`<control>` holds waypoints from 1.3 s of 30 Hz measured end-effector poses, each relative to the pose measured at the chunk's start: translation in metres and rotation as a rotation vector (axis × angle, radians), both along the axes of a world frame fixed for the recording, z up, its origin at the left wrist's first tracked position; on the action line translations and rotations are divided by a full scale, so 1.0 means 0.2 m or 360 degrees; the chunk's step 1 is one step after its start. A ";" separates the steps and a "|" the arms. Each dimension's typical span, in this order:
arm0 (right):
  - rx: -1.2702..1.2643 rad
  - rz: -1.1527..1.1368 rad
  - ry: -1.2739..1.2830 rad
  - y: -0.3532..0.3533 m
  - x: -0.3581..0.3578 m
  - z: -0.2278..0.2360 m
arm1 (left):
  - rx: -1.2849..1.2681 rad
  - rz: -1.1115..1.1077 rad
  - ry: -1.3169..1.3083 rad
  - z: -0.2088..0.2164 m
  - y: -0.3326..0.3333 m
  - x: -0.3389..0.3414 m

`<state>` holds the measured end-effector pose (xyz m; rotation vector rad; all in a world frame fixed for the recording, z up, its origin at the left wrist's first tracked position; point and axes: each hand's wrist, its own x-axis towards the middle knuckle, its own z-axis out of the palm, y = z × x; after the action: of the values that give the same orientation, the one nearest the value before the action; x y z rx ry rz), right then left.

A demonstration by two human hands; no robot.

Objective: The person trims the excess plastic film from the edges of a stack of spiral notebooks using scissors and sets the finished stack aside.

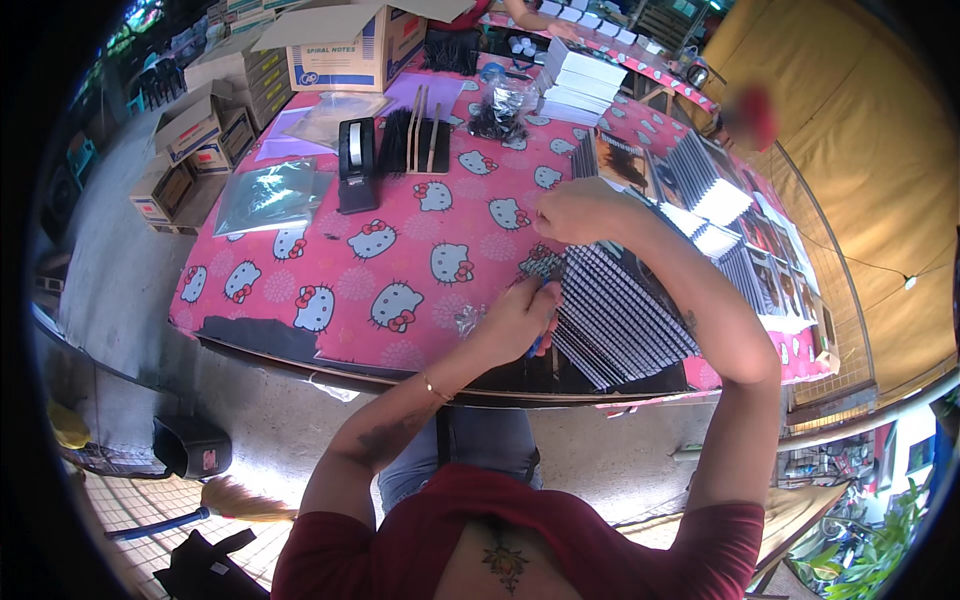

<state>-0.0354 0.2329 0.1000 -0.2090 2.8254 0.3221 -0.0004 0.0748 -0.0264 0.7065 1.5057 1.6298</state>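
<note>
My left hand (pixel 519 318) is closed around a blue-handled tool (pixel 537 346) at the left edge of a stack of spiral-bound notebooks (pixel 625 325). Its working end is hard to see, so I cannot tell its exact kind. My right hand (pixel 588 212) is curled shut above the far left corner of that stack. Whatever its fingers pinch, if anything, is hidden. The notebooks lie fanned in overlapping rows with their bound edges showing. Small clear scraps (pixel 467 321) lie on the pink tablecloth (pixel 420 235) beside my left hand.
A black tape dispenser (pixel 357 170), clear plastic sleeves (pixel 268 195) and black bristle-like strands (pixel 395 140) lie further left. White paper stacks (pixel 580 80) and an open cardboard box (pixel 340 50) stand at the back. More notebooks (pixel 735 200) cover the right side. Another person's arm (pixel 535 18) shows beyond.
</note>
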 end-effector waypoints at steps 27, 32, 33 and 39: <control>0.0201 0.0192 -0.0270 -0.10 -0.03 -0.06 | -0.0028 0.0078 -0.0013 -0.09 0.01 0.02; -0.0076 0.0079 0.0123 -0.07 -0.01 -0.13 | 0.0002 0.0061 -0.0062 -0.13 -0.02 0.06; -0.0134 0.0077 0.0160 -0.09 0.00 -0.11 | -0.0002 0.0079 -0.0083 -0.14 -0.02 0.07; 0.0099 0.0138 -0.0056 -0.17 0.00 -0.08 | 0.0002 0.0141 -0.0094 -0.17 0.01 0.04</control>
<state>-0.0356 0.1992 0.0837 -0.3214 2.7718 0.4206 0.0080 0.0762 -0.0598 0.5946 1.5126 1.7031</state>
